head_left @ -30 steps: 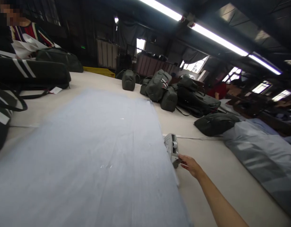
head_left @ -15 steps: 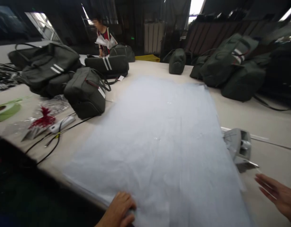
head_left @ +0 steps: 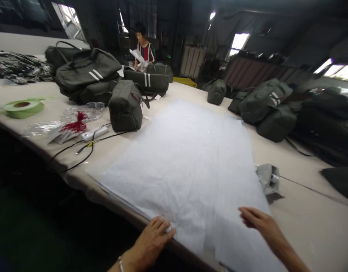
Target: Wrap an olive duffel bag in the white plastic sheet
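A stack of thin, translucent whitish sheets (head_left: 185, 158) covers the middle of the table and reaches its front edge. At that edge my left hand (head_left: 154, 238) is closed, with a pale bit of sheet between thumb and forefinger. My right hand (head_left: 256, 219) is over the right part of the stack, its fingers drawn together; whether anything is in them is hidden. Beyond it, beside the right edge of the sheets, a grey tape dispenser (head_left: 267, 179) rests on the table.
Dark green bags (head_left: 125, 107) stand at the left and more bags (head_left: 264, 105) at the right. Left on the table (head_left: 301, 226) are a green tape roll (head_left: 23, 107), red-corded tags (head_left: 74, 126), a power strip (head_left: 94, 133) and black cables (head_left: 90, 149). A co-worker (head_left: 145, 53) holds white material behind.
My right hand has moved left from beside the dispenser to over the sheets, its fingers now closed. My left hand stays at the front edge. The view has shifted.
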Demonstrator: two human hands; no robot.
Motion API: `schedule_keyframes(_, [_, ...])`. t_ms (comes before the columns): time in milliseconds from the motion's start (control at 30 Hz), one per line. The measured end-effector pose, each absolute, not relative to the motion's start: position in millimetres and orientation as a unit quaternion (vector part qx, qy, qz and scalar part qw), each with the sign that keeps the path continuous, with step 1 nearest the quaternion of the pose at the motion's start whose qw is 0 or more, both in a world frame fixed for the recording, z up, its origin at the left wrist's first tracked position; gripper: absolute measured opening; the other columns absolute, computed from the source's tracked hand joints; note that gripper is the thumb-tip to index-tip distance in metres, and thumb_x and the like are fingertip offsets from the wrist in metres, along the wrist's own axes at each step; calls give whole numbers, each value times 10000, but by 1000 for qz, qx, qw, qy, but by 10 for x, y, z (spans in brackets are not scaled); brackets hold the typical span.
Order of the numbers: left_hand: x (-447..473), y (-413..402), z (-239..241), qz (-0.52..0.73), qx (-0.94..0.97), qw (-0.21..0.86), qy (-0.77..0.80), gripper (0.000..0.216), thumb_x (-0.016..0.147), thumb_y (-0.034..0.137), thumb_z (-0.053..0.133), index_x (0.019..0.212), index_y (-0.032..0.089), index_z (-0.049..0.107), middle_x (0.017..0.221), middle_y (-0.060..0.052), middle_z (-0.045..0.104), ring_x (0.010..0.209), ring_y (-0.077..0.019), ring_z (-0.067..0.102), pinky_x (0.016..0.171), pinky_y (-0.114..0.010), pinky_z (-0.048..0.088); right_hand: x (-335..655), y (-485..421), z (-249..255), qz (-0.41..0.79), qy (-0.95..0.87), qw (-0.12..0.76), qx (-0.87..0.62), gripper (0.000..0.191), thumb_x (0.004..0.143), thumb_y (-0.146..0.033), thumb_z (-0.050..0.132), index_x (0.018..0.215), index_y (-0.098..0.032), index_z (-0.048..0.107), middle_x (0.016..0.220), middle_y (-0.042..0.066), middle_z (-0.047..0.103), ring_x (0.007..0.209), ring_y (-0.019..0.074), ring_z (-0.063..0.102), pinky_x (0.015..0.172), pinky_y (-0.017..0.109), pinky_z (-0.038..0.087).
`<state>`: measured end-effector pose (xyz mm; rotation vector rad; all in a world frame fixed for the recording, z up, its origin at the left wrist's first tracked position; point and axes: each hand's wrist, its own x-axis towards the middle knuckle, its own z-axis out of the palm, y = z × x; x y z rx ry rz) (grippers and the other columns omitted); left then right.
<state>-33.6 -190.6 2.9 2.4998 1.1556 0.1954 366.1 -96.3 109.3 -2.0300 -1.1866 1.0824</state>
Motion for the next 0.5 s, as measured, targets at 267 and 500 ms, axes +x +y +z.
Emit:
schedule_keyframes(267, [-430,-1925,-2,103,913,145,368,503,958,246,494,1436,310,352,1371,-89,536,1302,-251,457,1146,-506,321,1664,-1433,458,618,-549,112,-553,551,632,-254,547,1173,-174,476,575,-87,582,488,143,565,523,273,481])
schedule_keyframes(500, [-423,-1926,-94,126,911,134,370,490,972,298,470,1445,308,346,1365,-92,546,1304,-243,453,1165,-496,281,1501,-1392,288,414,-634,55,-651,170,705,-142,536,840,-215,463,661,-19,594,672,174,610,643,281,424])
